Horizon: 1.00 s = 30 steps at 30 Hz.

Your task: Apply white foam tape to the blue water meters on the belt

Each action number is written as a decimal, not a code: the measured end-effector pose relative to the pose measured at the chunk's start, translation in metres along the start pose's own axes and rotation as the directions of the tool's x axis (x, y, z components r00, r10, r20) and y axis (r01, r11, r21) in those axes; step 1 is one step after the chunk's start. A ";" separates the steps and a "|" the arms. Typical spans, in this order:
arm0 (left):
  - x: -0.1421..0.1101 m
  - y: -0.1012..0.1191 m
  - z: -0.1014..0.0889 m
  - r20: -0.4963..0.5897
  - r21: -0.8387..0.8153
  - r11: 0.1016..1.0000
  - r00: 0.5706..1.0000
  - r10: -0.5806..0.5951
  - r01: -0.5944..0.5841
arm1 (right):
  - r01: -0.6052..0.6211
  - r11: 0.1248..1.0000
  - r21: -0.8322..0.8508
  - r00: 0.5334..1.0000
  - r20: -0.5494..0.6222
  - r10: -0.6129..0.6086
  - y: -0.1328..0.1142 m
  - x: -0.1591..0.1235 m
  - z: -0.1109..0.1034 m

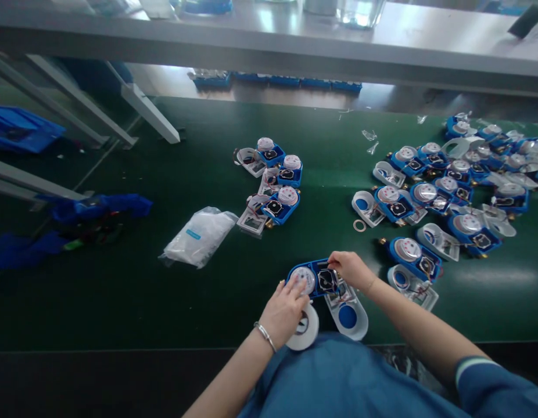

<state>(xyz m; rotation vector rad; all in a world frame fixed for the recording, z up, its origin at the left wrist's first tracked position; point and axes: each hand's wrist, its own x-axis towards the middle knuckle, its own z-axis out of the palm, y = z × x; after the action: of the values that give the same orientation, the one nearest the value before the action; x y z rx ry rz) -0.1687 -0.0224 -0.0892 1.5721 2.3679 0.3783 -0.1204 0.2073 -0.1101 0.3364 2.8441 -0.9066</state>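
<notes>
One blue plastic meter [316,280] on the green table [199,313] looks part-assembled, its white plastic cover [359,323] lying off beside it. The left hand's [283,312] fingers rest spread on its dial [309,275]; the right hand's [351,270] pinch narrowly at the housing edge, grip unclear. Other meters [288,213] nearby also lie uncovered.

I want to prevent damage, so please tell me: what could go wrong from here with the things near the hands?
The white roll sits by the near edge of the table, close to the left hand; it might be knocked off.
The cover lies against the meter, and thin wires seem to join them; moving one alone could strain these.
The right hand is at the meter's open compartment, which a slip might damage.
</notes>
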 end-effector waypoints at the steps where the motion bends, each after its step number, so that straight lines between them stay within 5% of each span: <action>1: -0.001 -0.006 0.007 0.014 0.013 1.000 1.000 0.000 0.000 | 0.007 0.999 -0.034 1.000 0.020 -0.006 0.002 0.004 0.003; 6: -0.002 -0.016 0.028 0.099 0.000 1.000 0.995 -0.008 0.008 | 0.034 0.991 -0.129 0.998 0.062 -0.026 0.001 0.018 0.021; 15: 0.005 -0.015 0.025 0.270 -0.057 0.997 0.962 -0.025 0.042 | 0.011 0.949 -0.315 0.997 0.075 0.014 -0.003 0.023 0.032; 24: -0.006 -0.024 0.033 0.218 -0.107 0.994 0.976 -0.007 0.031 | 0.078 0.960 -0.269 0.991 0.122 -0.046 -0.024 0.032 0.025; 30: -0.030 -0.033 0.035 0.170 -0.178 0.971 0.977 -0.129 0.159 | 0.159 0.980 -0.120 0.964 0.235 -0.128 -0.042 0.043 0.035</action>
<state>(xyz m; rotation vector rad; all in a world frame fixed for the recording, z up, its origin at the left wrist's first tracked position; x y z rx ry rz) -0.1729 -0.0598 -0.1313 1.2870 2.2354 0.4188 -0.1700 0.1608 -0.1231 0.0082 2.7257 -0.7144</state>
